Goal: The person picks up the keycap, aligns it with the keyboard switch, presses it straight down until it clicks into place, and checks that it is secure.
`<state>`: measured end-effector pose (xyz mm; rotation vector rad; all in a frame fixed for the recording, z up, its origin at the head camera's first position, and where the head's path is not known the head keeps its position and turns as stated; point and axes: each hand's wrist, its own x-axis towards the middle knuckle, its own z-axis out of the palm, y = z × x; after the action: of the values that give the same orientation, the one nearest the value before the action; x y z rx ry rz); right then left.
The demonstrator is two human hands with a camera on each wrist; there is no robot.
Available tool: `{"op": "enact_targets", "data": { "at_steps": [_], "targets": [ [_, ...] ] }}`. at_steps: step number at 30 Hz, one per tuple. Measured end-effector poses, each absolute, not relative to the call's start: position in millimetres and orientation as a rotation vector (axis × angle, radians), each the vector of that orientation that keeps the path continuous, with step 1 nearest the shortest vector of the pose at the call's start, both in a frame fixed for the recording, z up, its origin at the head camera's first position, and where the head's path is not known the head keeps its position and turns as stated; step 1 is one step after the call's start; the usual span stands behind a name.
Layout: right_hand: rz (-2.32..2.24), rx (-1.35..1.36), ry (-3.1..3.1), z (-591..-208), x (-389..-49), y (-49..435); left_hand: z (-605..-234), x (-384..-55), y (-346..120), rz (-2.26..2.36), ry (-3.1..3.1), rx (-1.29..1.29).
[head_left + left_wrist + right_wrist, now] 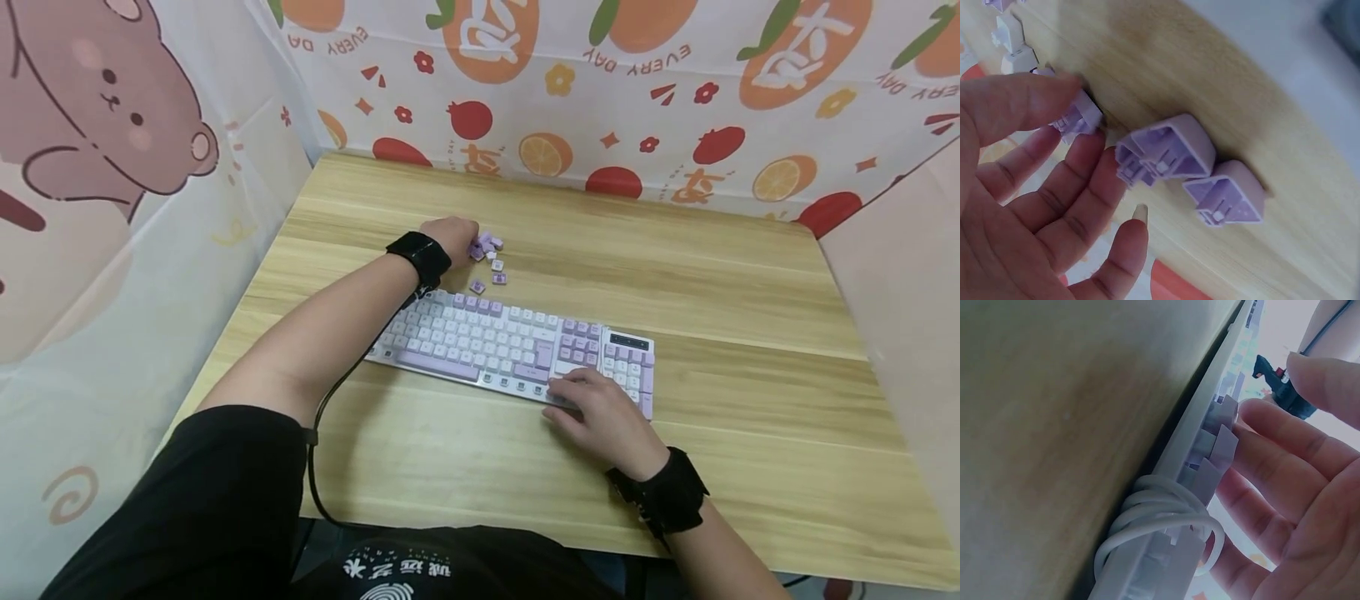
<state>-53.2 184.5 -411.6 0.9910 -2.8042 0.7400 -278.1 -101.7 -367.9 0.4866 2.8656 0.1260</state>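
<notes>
My left hand (pixel 452 239) is at the far side of the desk, beside a small pile of loose keycaps (pixel 489 242). In the left wrist view its thumb and fingers pinch a purple keycap (pixel 1082 119), partly hidden by the thumb. Two larger purple keycaps (pixel 1175 150) lie by the fingertips with their undersides showing. A white and purple keyboard (pixel 465 335) lies in front of me, with bare switches (pixel 504 382) along its near row. My right hand (pixel 606 421) rests at the keyboard's near right edge, fingers loosely bent against the keys and holding nothing.
A few white and purple keycaps (pixel 498 278) lie between the pile and the keyboard. A coiled white cable (pixel 1160 515) loops over the keyboard's edge in the right wrist view. Patterned cloth (pixel 555 92) hangs behind the wooden desk (pixel 735 350). A black cable (pixel 318 417) runs along my left arm.
</notes>
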Motion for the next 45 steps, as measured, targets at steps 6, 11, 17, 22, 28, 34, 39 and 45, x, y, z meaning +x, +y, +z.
{"op": "enact_targets", "data": {
  "at_steps": [6,11,17,22,28,34,39,45],
  "targets": [
    [0.722,1.034,-2.778,-412.2,-56.0,181.3,-352.9,-268.4,-113.4,0.394,2.803,0.385],
    [0.726,1.072,-2.752,-408.1,-60.0,178.4,-329.5,-257.0,-125.6,0.950,2.569,0.393],
    [0.711,1.105,-2.706,-404.2,-64.1,173.3,-318.8,-220.0,-131.3,1.655,1.966,0.378],
    [0.738,1.100,-2.632,-395.7,-69.7,165.8,-320.8,-189.7,-132.9,1.936,1.554,0.399],
    [0.860,1.043,-2.442,-374.4,-81.0,145.8,-326.9,-158.6,-126.0,2.029,1.328,0.402],
    [0.930,1.013,-2.294,-357.7,-91.0,120.0,-333.2,-130.6,-118.4,1.975,1.474,0.383],
    [0.942,1.144,-2.270,-363.9,-88.8,108.3,-343.0,-105.5,-116.0,1.758,1.908,0.462],
    [0.919,1.218,-2.234,-379.1,-78.8,106.2,-360.7,-78.6,-111.1,1.560,2.241,0.576]
  ]
}}
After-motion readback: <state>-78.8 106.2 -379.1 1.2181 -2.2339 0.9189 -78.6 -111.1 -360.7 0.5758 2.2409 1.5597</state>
